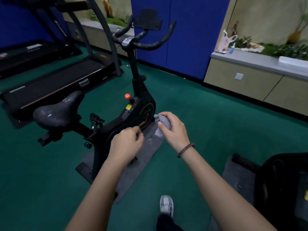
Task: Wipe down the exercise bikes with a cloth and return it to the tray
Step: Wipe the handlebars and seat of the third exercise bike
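My right hand [173, 129] is squeezed around the gray cloth [158, 133], which is scrunched into a ball with a bit hanging out below my thumb. My left hand [126, 144] is next to it with its fingers loosely curled, and I can't see anything in it. I can't tell if it touches the bike. Both hands are in front of the low black body of the exercise bike [141, 112], close to its round wheel cover. The cloth looks soft, floppy and very light, so I think it will squash flat and bend around any shape. I would hold it in a bunch in my palm, like now, and press a flat part on the bike. The seat [58, 110] has pale specks on it, and the handlebars [150, 44] are higher up and farther away. A second bike [283, 189] is at my right. Far off on the gray ledge [250, 60] is a white thing [293, 61] that may be the tray, near a blue spray bottle [232, 48].
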